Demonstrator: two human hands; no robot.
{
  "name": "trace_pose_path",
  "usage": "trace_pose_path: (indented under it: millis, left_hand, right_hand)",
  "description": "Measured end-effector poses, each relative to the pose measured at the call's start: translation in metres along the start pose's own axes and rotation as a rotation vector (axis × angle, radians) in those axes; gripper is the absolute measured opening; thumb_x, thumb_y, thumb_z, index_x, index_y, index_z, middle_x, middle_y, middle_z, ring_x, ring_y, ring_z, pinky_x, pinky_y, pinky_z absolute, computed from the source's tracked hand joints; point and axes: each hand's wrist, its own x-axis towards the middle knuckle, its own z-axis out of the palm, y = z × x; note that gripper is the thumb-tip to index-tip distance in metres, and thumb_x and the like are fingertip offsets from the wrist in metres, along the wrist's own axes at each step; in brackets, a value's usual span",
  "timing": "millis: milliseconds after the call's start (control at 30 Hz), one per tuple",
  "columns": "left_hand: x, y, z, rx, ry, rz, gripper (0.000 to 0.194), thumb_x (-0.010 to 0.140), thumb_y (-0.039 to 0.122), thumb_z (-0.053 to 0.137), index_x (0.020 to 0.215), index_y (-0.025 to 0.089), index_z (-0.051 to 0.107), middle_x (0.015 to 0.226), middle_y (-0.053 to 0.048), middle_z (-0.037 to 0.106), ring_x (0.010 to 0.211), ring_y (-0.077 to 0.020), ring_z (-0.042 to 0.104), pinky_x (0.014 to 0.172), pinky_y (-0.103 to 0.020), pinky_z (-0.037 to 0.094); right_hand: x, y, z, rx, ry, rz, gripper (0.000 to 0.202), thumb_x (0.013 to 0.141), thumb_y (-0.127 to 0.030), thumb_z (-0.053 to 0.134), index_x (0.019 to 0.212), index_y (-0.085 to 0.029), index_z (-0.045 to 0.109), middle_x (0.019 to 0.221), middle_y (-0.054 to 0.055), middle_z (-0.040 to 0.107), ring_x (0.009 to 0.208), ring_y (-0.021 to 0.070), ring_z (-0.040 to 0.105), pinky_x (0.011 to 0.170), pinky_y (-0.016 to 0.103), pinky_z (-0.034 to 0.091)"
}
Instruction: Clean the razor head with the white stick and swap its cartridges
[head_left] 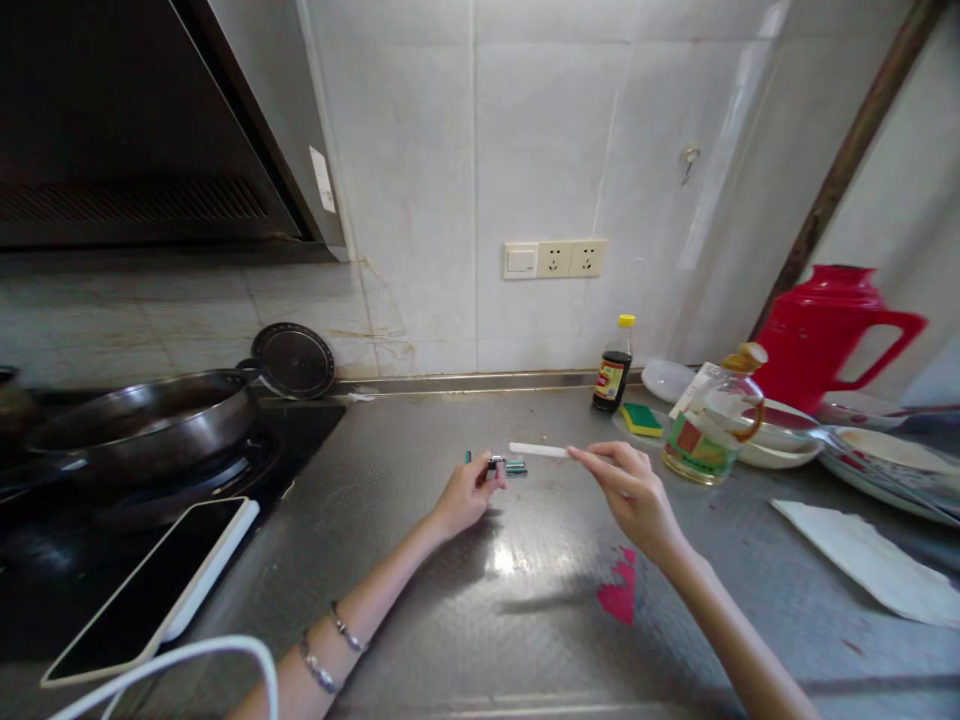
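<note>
My left hand (463, 497) pinches a small black-and-silver piece (495, 466) between thumb and fingers, just above the steel counter. Teal-and-dark parts show on both sides of it, one short teal-edged piece (516, 467) to the right; whether they are joined to it I cannot tell. In the fingertips of my right hand (634, 492) is one end of a thin white strip (537, 450). It points left, nearly level, its free end above and slightly right of the small piece, apparently apart from it. Between my forearms, a ragged pink patch (619, 588) marks the counter (450, 630).
At left are a pan (150, 425) on the black stove and a phone-like device (150, 590) with a white cable (217, 645). At right stand a sauce bottle (611, 375), sponge (641, 420), glass jug (701, 445), bowls, red thermos (817, 335) and white paper (870, 555).
</note>
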Motion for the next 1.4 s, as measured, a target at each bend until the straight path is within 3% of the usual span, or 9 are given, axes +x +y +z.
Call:
trace_pose_path:
  millis: [133, 367, 600, 867, 1100, 1300, 1400]
  left_hand:
    - [-0.002, 0.005, 0.002, 0.006, -0.018, 0.011, 0.013, 0.082, 0.026, 0.051, 0.078, 0.015, 0.055, 0.071, -0.003, 0.06, 0.064, -0.0113, 0.053, 0.062, -0.022, 0.04]
    - [-0.002, 0.008, -0.001, -0.015, -0.038, 0.007, 0.011, 0.081, 0.025, 0.052, 0.078, 0.015, 0.055, 0.073, -0.004, 0.062, 0.066, -0.0119, 0.055, 0.064, -0.023, 0.042]
    - [-0.002, 0.005, 0.002, 0.096, -0.026, 0.03, 0.009, 0.081, 0.021, 0.05, 0.079, 0.014, 0.057, 0.07, -0.002, 0.06, 0.063, -0.0112, 0.052, 0.062, -0.022, 0.04]
    - [0.001, 0.006, -0.005, 0.037, 0.012, 0.018, 0.013, 0.082, 0.027, 0.051, 0.076, 0.016, 0.053, 0.073, -0.002, 0.061, 0.066, -0.0118, 0.055, 0.066, -0.023, 0.042]
    - [-0.002, 0.003, 0.002, 0.086, -0.019, 0.046, 0.018, 0.084, 0.028, 0.049, 0.078, 0.014, 0.058, 0.074, -0.005, 0.062, 0.069, -0.0134, 0.056, 0.066, -0.024, 0.042]
    - [0.0, 0.011, -0.007, -0.012, -0.006, 0.054, 0.014, 0.084, 0.028, 0.05, 0.078, 0.016, 0.052, 0.078, -0.004, 0.064, 0.074, -0.0134, 0.06, 0.072, -0.025, 0.044]
    - [0.0, 0.008, -0.007, -0.022, -0.006, 0.05, 0.014, 0.084, 0.029, 0.051, 0.078, 0.016, 0.053, 0.078, -0.004, 0.065, 0.076, -0.0143, 0.061, 0.073, -0.026, 0.045]
  right_hand:
    - [0.005, -0.013, 0.008, 0.016, -0.061, -0.033, 0.037, 0.09, -0.017, 0.039, 0.117, -0.032, 0.059, 0.094, 0.006, 0.058, 0.087, 0.0178, 0.054, 0.081, 0.037, 0.039]
    - [-0.01, 0.008, 0.0, 0.013, -0.038, 0.022, 0.034, 0.089, -0.019, 0.041, 0.116, -0.03, 0.06, 0.091, 0.006, 0.058, 0.084, 0.0183, 0.054, 0.074, 0.034, 0.041]
    - [0.009, -0.017, 0.01, 0.073, -0.054, -0.016, 0.034, 0.09, -0.017, 0.041, 0.115, -0.029, 0.06, 0.092, 0.006, 0.057, 0.086, 0.0174, 0.053, 0.078, 0.034, 0.04]
    - [-0.007, 0.009, 0.006, 0.043, -0.047, 0.042, 0.034, 0.089, -0.02, 0.041, 0.117, -0.029, 0.059, 0.091, 0.006, 0.058, 0.084, 0.0177, 0.055, 0.073, 0.033, 0.042]
    - [0.01, -0.018, 0.013, 0.089, -0.06, -0.01, 0.034, 0.09, -0.02, 0.04, 0.116, -0.03, 0.06, 0.091, 0.006, 0.059, 0.084, 0.0173, 0.055, 0.073, 0.032, 0.043]
    - [-0.007, 0.005, 0.005, 0.074, -0.051, 0.051, 0.032, 0.09, -0.021, 0.042, 0.115, -0.029, 0.06, 0.089, 0.006, 0.059, 0.083, 0.0173, 0.056, 0.071, 0.031, 0.043]
    - [-0.004, 0.002, 0.005, 0.118, -0.011, 0.087, 0.032, 0.09, -0.022, 0.041, 0.116, -0.028, 0.059, 0.089, 0.006, 0.059, 0.081, 0.017, 0.056, 0.07, 0.03, 0.044]
